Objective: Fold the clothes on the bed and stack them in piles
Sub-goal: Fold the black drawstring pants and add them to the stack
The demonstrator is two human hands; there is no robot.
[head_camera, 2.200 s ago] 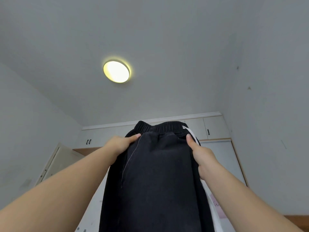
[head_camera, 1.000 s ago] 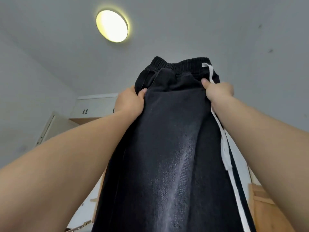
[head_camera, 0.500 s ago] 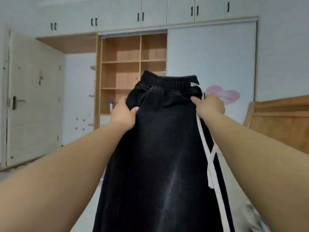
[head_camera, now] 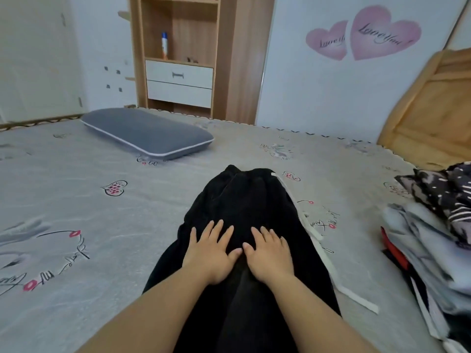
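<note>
- Moments ago held up, black trousers [head_camera: 254, 200] now lie on the bed [head_camera: 102, 225].
- Left hand [head_camera: 211, 253] and right hand [head_camera: 270, 253] press flat, fingers spread.
- Two heart stickers [head_camera: 382, 31] read "Love You".
- One pillow [head_camera: 147, 132].

One head-worn view here, wide-angle, looking forward and down across the bed [head_camera: 76, 200] from close above it, facing the far wall and wooden shelf unit [head_camera: 183, 47], with both forearms reaching in from the bottom edge.
</note>
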